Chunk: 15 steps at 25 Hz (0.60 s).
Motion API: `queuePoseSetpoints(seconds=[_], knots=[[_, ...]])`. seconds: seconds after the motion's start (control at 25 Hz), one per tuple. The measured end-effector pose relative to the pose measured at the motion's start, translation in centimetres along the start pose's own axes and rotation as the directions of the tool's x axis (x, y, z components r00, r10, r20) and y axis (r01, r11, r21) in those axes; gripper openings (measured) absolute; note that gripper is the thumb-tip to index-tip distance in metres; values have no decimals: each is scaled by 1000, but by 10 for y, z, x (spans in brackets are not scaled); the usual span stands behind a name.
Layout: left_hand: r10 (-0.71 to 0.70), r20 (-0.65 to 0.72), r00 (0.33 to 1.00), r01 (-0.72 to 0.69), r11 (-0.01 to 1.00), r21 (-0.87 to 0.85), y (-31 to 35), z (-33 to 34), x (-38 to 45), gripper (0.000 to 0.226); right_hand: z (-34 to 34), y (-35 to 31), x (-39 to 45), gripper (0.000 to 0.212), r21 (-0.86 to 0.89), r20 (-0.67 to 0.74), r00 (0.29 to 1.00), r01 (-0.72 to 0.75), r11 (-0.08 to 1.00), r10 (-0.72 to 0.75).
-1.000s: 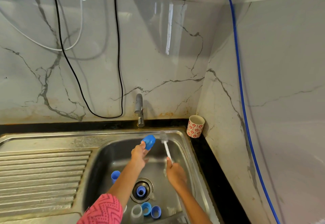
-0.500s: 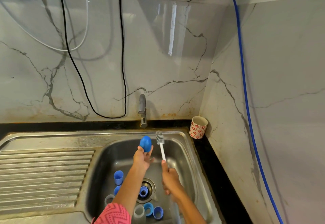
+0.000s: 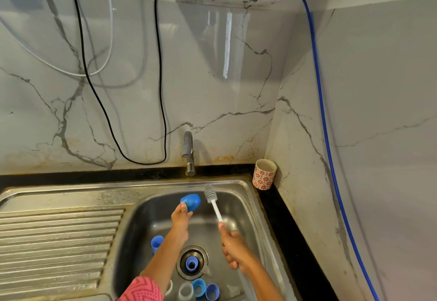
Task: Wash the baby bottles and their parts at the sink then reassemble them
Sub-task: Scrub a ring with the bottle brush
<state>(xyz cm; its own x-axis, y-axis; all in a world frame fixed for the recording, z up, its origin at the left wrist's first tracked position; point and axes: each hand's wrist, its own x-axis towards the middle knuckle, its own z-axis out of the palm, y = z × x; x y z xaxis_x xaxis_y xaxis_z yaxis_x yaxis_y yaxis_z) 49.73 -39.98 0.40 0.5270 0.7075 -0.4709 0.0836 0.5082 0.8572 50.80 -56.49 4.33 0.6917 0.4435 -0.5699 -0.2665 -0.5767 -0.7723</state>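
Steel sink [image 3: 78, 196] sat in a black counter [image 3: 293, 237] under marble walls [image 3: 212, 102]. Over the basin, our left hand [image 3: 181, 215] pinched a blue cap [image 3: 191, 202]; our right hand [image 3: 234, 248] gripped the brush [image 3: 214, 203].

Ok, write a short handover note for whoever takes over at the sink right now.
Left hand holds a blue cap up over the basin.
Right hand grips the brush, bristles beside the cap, not inside it.
Other blue parts and a clear one lie on the sink floor; one blue ring sits in the drain.
Tap shows no water.
Done: cannot tell what is clean.
Left: scrub, rinse, reassemble.
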Motion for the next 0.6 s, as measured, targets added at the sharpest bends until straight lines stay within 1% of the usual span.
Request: queuePoseSetpoints(seconds=[0.08, 0.12, 0.2, 0.24, 0.32, 0.36, 0.4, 0.44, 0.48, 0.52, 0.6], knots=[[131, 65, 989, -137, 984, 112, -3, 3, -3, 32, 6, 4, 4, 48, -131, -61, 997, 45, 990, -53], [168, 110, 980, -184, 971, 150, -3, 5, -7, 28, 8, 8, 8, 49, -194, -113, 991, 51, 980, -74], [194, 193, 962, -236, 945, 225, -1, 4, -10, 24, 6, 16, 18, 51, -234, -226, 971, 28, 972, -82], [209, 226, 952, -267, 925, 271, -2, 2, -9, 25, 2, 19, 21, 52, -235, -258, 962, 24, 972, -86], [253, 272, 928, -343, 867, 363, -1, -1, -2, 32, -1, 20, 23, 52, -261, -246, 961, 60, 964, -126], [273, 301, 914, -389, 802, 454, -1, -4, 4, 39, 0, 17, 23, 52, -283, -214, 966, 85, 955, -149], [272, 338, 901, -426, 698, 576, 0, -7, 8, 39, 0, 14, 21, 51, -295, -176, 972, 98, 950, -155], [249, 364, 897, -439, 579, 687, -2, -9, 13, 33, 1, 14, 22, 51, -299, -151, 978, 91, 950, -141], [205, 375, 904, -426, 481, 766, -5, -11, 15, 29, 1, 15, 24, 50, -299, -138, 983, 75, 951, -120], [187, 383, 905, -426, 412, 806, -9, -14, 17, 29, 1, 17, 25, 48, -310, -127, 987, 51, 950, -94], [216, 425, 879, -475, 340, 812, -17, -25, 24, 31, 1, 19, 27, 48, -375, -133, 986, 41, 926, -98]])
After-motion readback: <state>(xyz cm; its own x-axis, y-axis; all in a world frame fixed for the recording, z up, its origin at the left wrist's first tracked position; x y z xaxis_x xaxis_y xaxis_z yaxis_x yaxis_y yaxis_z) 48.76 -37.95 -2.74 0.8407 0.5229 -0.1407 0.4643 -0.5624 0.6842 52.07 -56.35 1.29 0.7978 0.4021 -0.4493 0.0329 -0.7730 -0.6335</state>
